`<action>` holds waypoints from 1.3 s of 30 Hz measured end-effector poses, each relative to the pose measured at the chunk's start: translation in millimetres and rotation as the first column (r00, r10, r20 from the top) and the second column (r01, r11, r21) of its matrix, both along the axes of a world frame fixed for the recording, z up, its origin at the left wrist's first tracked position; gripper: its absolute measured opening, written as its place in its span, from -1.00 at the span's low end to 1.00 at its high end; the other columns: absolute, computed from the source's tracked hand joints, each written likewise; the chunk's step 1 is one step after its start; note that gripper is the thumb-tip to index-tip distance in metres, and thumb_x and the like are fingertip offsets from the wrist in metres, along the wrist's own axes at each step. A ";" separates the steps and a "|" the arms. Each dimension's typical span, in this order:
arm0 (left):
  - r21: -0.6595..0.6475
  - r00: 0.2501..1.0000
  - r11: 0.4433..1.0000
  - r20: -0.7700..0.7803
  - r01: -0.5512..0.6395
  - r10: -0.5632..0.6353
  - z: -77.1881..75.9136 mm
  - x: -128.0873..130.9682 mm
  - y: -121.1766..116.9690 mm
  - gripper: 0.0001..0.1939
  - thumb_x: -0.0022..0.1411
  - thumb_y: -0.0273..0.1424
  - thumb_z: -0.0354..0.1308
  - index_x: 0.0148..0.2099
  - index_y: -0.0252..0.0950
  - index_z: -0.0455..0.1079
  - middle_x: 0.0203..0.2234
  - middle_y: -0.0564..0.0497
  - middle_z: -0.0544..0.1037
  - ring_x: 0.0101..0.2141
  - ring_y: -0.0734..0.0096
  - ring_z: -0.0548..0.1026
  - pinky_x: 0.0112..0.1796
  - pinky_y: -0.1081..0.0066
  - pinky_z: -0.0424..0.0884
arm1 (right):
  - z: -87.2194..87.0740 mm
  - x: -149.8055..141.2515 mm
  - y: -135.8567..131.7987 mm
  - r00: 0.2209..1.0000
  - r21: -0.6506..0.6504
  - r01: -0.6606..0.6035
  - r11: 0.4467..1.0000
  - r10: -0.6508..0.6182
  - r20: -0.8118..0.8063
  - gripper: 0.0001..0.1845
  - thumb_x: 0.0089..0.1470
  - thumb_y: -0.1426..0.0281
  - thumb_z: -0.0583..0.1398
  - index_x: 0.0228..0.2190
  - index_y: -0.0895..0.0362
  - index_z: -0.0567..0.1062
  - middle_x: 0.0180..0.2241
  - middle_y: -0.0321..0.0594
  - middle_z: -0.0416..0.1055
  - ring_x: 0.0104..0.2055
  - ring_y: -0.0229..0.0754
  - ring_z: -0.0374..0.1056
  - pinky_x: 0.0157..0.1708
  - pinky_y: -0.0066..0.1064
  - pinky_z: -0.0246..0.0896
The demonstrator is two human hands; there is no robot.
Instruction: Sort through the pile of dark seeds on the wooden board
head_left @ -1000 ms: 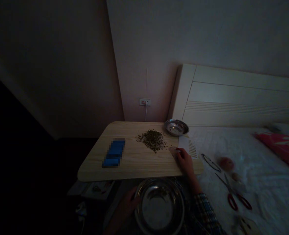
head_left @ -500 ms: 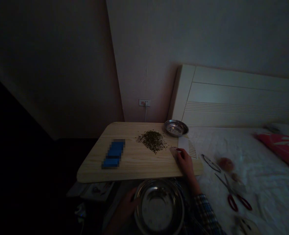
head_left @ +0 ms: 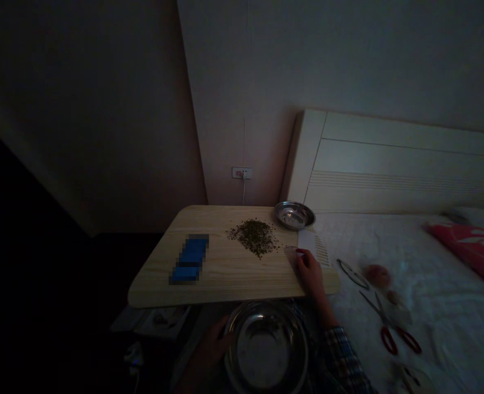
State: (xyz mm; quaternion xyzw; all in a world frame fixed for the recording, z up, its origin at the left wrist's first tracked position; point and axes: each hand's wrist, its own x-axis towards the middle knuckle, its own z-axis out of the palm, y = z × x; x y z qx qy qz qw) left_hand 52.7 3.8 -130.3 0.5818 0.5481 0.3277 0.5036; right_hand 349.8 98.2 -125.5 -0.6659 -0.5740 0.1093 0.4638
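Note:
My left hand (head_left: 211, 347) grips the left rim of a shiny steel bowl (head_left: 263, 353) below the table's near edge. Nothing shows inside that bowl. On the right part of the wooden table (head_left: 225, 284), my right hand (head_left: 309, 273) pinches a small, pale, see-through flat piece (head_left: 291, 252); its exact kind is unclear in the dim light. Just left of that piece lies a loose pile of small dark green grains, like beans (head_left: 256, 236), with some scattered around it. A second, shallower steel bowl (head_left: 294, 216) stands at the table's back right corner.
A pixelated blue object (head_left: 190, 260) lies on the table's left. A white slotted panel (head_left: 308, 243) sits at its right side. On the bed are red-handled scissors (head_left: 385, 320), an oval dark-rimmed item (head_left: 353, 273) and a pink cushion (head_left: 469, 246). A plugged socket (head_left: 242, 173) is behind.

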 end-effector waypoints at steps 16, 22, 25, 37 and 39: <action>0.028 0.999 0.999 -0.017 -0.029 0.030 -13.1 -2.9 1.6 -0.61 -0.06 -0.38 0.13 -0.13 -0.37 0.49 -0.15 -0.09 0.59 -0.07 0.05 0.47 -0.02 0.22 0.32 | -0.7 -3.8 -0.8 0.992 -0.026 0.038 0.999 -0.034 0.118 -0.63 0.12 0.30 -0.05 -0.10 0.13 0.35 -0.57 -0.29 0.33 -0.56 -0.23 0.22 -0.55 -0.48 -0.04; 0.007 1.000 1.000 -0.009 -0.028 0.028 -7.2 -0.7 0.7 -0.59 -0.05 -0.36 0.14 -0.10 -0.35 0.49 -0.12 -0.09 0.57 -0.04 0.03 0.44 0.01 0.18 0.28 | -1.7 -2.7 0.8 0.990 -0.041 0.019 0.999 -0.013 0.138 -0.65 0.11 0.29 -0.04 -0.14 0.12 0.38 -0.56 -0.30 0.33 -0.54 -0.24 0.23 -0.53 -0.48 -0.02; -0.003 1.000 1.000 0.015 -0.022 0.022 -7.4 -0.2 0.1 -0.61 -0.06 -0.38 0.13 -0.13 -0.32 0.50 -0.15 -0.06 0.60 -0.07 0.06 0.47 -0.02 0.23 0.32 | -2.5 -2.5 1.2 0.989 -0.047 0.018 0.999 -0.011 0.146 -0.64 0.10 0.28 -0.04 -0.13 0.13 0.38 -0.58 -0.31 0.32 -0.55 -0.24 0.23 -0.54 -0.48 -0.02; 0.001 0.999 0.999 -0.017 -0.046 0.046 -14.1 -1.2 1.5 -0.60 -0.06 -0.40 0.12 -0.12 -0.36 0.49 -0.15 -0.08 0.59 -0.07 0.06 0.46 -0.03 0.23 0.33 | 2.1 -4.0 0.5 0.985 -0.070 0.005 0.998 0.007 0.172 -0.64 0.09 0.30 -0.04 -0.13 0.13 0.39 -0.59 -0.31 0.32 -0.56 -0.25 0.22 -0.55 -0.49 -0.05; 0.001 0.999 0.999 0.004 -0.038 0.038 -12.8 -1.1 1.1 -0.62 -0.05 -0.40 0.12 -0.12 -0.32 0.50 -0.15 -0.05 0.59 -0.06 0.07 0.46 -0.02 0.24 0.33 | 3.6 -5.9 0.1 0.985 -0.074 0.003 0.997 0.010 0.174 -0.63 0.10 0.28 -0.05 -0.13 0.13 0.39 -0.59 -0.31 0.32 -0.56 -0.25 0.22 -0.56 -0.49 -0.05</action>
